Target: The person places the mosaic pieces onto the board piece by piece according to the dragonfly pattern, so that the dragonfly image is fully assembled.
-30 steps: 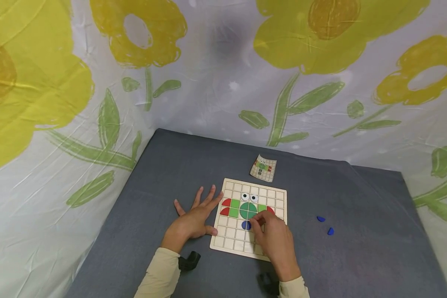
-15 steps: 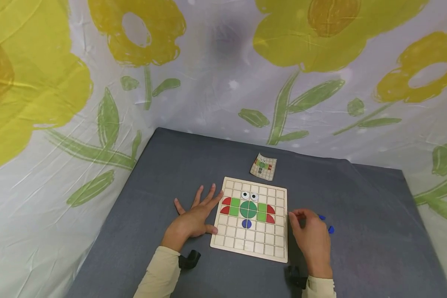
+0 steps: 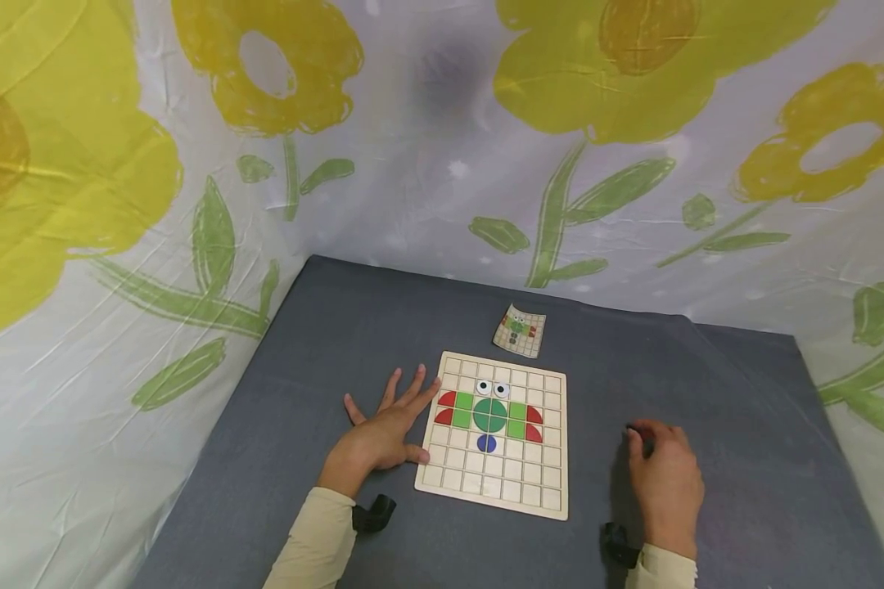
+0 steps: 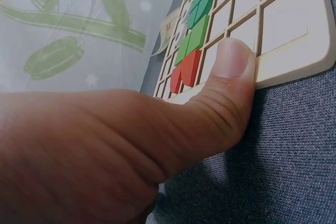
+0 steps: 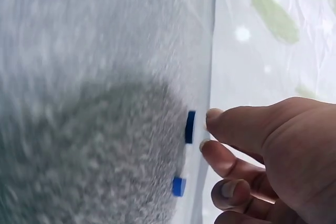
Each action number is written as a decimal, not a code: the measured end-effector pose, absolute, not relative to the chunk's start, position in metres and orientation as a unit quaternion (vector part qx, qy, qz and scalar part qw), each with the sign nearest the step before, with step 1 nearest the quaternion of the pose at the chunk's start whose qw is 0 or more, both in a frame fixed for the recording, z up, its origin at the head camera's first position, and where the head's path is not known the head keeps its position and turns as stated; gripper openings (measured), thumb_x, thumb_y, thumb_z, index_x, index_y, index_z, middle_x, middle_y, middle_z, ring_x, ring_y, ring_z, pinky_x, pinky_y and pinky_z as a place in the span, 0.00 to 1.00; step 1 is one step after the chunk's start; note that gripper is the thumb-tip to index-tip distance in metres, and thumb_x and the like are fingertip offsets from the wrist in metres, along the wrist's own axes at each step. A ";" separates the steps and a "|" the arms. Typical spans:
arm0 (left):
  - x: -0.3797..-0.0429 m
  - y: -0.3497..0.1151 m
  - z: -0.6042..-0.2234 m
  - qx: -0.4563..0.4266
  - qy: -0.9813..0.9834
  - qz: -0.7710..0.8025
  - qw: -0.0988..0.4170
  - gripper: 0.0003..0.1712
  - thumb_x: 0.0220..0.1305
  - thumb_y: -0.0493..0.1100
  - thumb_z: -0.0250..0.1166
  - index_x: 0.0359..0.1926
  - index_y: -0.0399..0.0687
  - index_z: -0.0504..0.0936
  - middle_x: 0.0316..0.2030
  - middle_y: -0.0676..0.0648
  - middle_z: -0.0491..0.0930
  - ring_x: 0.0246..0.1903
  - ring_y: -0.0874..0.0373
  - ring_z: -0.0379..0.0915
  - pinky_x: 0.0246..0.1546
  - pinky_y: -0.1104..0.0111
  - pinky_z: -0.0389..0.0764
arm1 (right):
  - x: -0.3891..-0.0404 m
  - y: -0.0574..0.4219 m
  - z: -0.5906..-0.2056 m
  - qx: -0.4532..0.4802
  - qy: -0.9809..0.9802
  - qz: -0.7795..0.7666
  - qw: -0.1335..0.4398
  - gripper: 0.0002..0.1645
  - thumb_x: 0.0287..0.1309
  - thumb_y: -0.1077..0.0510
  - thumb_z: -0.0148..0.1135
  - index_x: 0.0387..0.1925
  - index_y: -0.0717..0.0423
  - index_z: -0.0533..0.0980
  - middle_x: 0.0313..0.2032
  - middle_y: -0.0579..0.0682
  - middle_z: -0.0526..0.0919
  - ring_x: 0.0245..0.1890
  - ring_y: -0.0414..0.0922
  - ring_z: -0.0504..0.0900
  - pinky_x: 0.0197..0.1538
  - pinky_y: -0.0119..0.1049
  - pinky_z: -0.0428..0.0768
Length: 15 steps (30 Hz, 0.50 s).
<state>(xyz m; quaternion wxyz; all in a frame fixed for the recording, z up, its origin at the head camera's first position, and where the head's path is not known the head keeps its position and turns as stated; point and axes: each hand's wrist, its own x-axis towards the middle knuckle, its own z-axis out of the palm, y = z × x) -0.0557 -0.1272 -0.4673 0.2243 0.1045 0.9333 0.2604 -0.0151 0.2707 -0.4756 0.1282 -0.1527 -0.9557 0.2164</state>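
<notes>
A square wooden grid board (image 3: 526,474) lies on the dark cloth. On it are red quarter-round pieces (image 3: 534,415), light green squares, a dark green circle (image 3: 489,415) made of quarters, two eye pieces (image 3: 502,390) and blue half-rounds forming a circle (image 3: 486,442). My left hand (image 3: 379,442) is spread at the board's left edge, thumb (image 4: 231,72) on the rim. Right of the board, my right hand (image 3: 666,478) hovers near two loose blue pieces, a farther one (image 5: 190,127) and another blue piece (image 5: 179,187). Its thumb and index finger are apart with nothing between them.
A small printed card (image 3: 519,331) showing a similar coloured figure on a grid lies behind the board, one corner curling up. A flower-patterned cloth (image 3: 427,164) hangs behind and beside the dark-covered table (image 3: 324,327).
My right hand has moved from the blue pieces on the board rightward, off the board, to the loose blue pieces. The left hand has stayed in place.
</notes>
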 end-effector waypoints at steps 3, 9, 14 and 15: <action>-0.056 -0.127 -0.467 0.103 0.933 0.259 0.227 0.70 0.49 0.49 0.84 0.86 0.70 0.50 0.86 0.56 0.36 0.84 0.46 0.19 0.61 0.19 0.15 | -0.016 0.276 -0.477 -0.160 -0.956 0.214 0.123 0.11 0.69 0.57 0.69 0.50 0.55 0.86 0.49 0.61 0.84 0.44 0.72 0.84 0.39 0.71 0.77; -0.055 -0.127 -0.469 0.102 0.934 0.258 0.227 0.70 0.49 0.50 0.84 0.86 0.70 0.50 0.86 0.56 0.36 0.84 0.46 0.19 0.61 0.18 0.16 | -0.018 0.282 -0.480 -0.164 -0.956 0.215 0.111 0.11 0.69 0.57 0.70 0.50 0.54 0.87 0.51 0.61 0.83 0.46 0.72 0.83 0.40 0.71 0.77; -0.054 -0.126 -0.468 0.100 0.933 0.258 0.230 0.70 0.49 0.49 0.84 0.86 0.70 0.50 0.86 0.56 0.36 0.84 0.46 0.20 0.61 0.19 0.16 | -0.018 0.286 -0.481 -0.167 -0.957 0.216 0.102 0.10 0.68 0.56 0.71 0.47 0.55 0.86 0.51 0.62 0.82 0.47 0.73 0.83 0.40 0.71 0.77; -0.054 -0.126 -0.468 0.100 0.933 0.258 0.231 0.70 0.49 0.49 0.84 0.86 0.70 0.50 0.86 0.56 0.36 0.84 0.46 0.20 0.61 0.19 0.16 | -0.018 0.286 -0.482 -0.168 -0.957 0.216 0.098 0.10 0.68 0.55 0.72 0.47 0.55 0.86 0.52 0.62 0.82 0.47 0.74 0.82 0.40 0.71 0.76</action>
